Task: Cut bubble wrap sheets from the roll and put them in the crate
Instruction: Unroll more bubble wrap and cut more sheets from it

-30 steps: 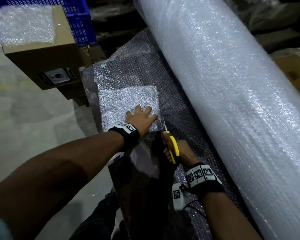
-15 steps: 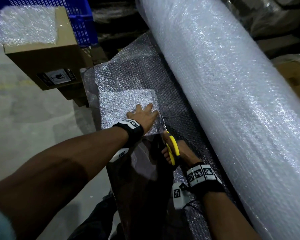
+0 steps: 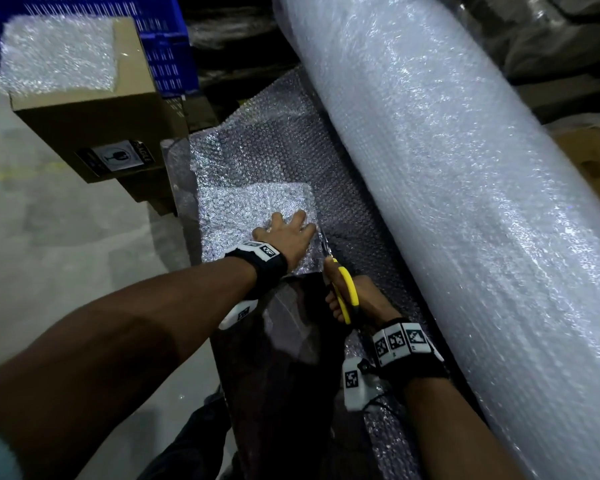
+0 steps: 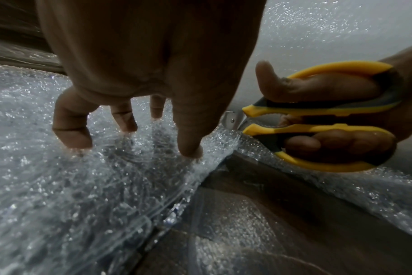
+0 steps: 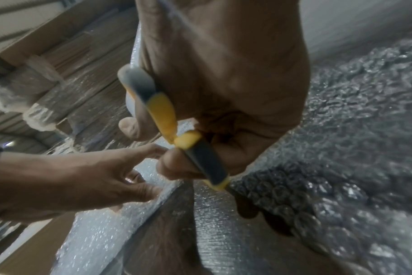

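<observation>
L hand (image 3: 286, 237) flat, fingers spread, pressing folded bubble wrap sheet (image 3: 257, 206) beside big roll (image 3: 447, 168); R hand (image 3: 364, 303) grips yellow scissors (image 3: 343, 289) cutting at its edge. Wrap looks light, floppy, slippery – pin near cut line

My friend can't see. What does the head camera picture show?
A right hand cuts bubble wrap with yellow scissors while the left hand presses a folded sheet flat. A huge roll lies beside them, with a cardboard box and blue crate behind.
</observation>
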The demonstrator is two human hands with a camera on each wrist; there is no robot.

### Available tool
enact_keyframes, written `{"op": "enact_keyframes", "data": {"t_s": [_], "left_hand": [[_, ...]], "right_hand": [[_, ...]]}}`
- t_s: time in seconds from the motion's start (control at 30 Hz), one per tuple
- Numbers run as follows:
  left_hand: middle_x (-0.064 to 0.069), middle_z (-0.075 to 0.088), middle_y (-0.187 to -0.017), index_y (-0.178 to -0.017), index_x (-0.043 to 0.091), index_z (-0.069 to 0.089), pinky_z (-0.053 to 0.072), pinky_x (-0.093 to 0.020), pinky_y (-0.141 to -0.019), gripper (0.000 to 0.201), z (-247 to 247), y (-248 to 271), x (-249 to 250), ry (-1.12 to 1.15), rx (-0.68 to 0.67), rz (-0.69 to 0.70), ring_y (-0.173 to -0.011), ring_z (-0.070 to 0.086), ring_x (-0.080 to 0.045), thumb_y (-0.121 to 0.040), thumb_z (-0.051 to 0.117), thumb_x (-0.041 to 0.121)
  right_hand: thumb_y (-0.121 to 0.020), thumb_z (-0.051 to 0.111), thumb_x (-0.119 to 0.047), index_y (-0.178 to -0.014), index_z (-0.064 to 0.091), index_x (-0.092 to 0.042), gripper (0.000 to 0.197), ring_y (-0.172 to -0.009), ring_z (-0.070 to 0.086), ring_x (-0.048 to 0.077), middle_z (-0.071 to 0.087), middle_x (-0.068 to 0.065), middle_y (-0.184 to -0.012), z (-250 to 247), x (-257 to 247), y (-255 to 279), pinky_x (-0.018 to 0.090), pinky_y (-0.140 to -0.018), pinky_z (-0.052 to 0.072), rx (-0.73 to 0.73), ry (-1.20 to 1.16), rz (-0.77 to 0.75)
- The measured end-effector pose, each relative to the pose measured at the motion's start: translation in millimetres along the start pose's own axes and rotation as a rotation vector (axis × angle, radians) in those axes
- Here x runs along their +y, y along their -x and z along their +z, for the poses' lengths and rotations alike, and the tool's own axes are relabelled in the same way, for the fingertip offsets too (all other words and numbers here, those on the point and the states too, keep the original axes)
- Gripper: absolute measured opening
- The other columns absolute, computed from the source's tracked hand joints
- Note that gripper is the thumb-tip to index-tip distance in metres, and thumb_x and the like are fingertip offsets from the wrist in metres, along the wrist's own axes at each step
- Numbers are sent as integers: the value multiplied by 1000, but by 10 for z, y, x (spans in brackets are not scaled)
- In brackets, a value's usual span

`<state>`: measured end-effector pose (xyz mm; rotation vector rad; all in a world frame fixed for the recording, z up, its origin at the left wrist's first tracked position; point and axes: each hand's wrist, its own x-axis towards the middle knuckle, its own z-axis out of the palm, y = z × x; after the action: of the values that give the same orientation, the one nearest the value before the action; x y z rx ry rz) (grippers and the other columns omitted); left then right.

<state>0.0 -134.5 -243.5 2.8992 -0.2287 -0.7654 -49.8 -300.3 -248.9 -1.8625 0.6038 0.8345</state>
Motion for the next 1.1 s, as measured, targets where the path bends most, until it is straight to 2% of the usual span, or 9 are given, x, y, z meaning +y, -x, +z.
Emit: {"op": "enact_keyframes", "data": {"t_s": [0.13,0.23,0.37,0.47,0.53,0.67,0.8,0.97,1.1], "left_hand": [[-3,7,-161,-147,30,28,42,-65,-92,73,10,-21,-30,-4,-9,16,-135,23,-43,-89,66,6],[-2,8,-160,-151,26,22,44,-62,-90,81,25,-20,-38,-21,5,8,-134,24,-41,-87,69,7],[-1,7,-161,-153,17,17,42,-60,-89,90,26,-25,-41,-32,26,2,-133,25,-38,-83,72,4],[-4,3,-162,-149,21,25,39,-62,-91,85,19,-47,-50,-20,38,-30,-137,20,-39,-82,73,2],[-5,-1,-162,-146,27,27,37,-65,-93,87,0,-71,-59,-7,18,-41,-140,14,-40,-79,79,10],[-4,-1,-162,-145,31,27,39,-67,-92,89,-57,-102,-65,9,-38,-57,-140,13,-40,-77,83,20],[-3,0,-162,-144,31,27,40,-68,-91,88,-53,-123,-79,12,-38,-56,-140,14,-42,-77,83,22],[-2,2,-160,-145,33,28,41,-68,-90,93,-69,-128,-81,10,-37,-54,-138,16,-42,-74,87,23],[-2,2,-159,-144,32,28,41,-66,-89,92,-78,-133,-82,9,-39,-51,-136,18,-41,-74,87,25]], "right_hand": [[-79,57,-79,-65,63,-5,75,-42,53,21,57,11,-55,-1,9,-22,25,-45,44,5,-3,-13],[-83,52,-76,-65,62,0,78,-36,52,20,56,9,-47,-34,-82,-26,21,-39,43,-16,22,19],[-57,48,-87,-70,64,3,93,-38,53,21,56,11,-49,-40,-206,-50,21,-39,44,-67,57,22],[-69,56,-83,-64,62,-1,82,-39,53,20,56,9,-48,-18,-178,-84,22,-41,45,-29,47,17],[-75,60,-79,-61,59,-6,74,-39,51,19,54,7,-47,0,-137,-99,23,-42,43,0,29,7],[-71,58,-82,-64,61,-5,77,-39,50,19,54,8,-49,15,-151,-92,23,-42,42,-10,10,8],[-83,48,-77,-72,61,2,81,-42,51,20,52,10,-52,-36,-288,-31,21,-42,44,-76,16,32],[-84,54,-73,-67,52,-8,67,-37,44,14,46,6,-50,7,-304,-50,18,-39,36,-58,-18,-10],[-82,49,-78,-68,59,-1,79,-38,49,18,50,9,-50,-5,-312,-92,19,-39,41,-67,0,10]]}}
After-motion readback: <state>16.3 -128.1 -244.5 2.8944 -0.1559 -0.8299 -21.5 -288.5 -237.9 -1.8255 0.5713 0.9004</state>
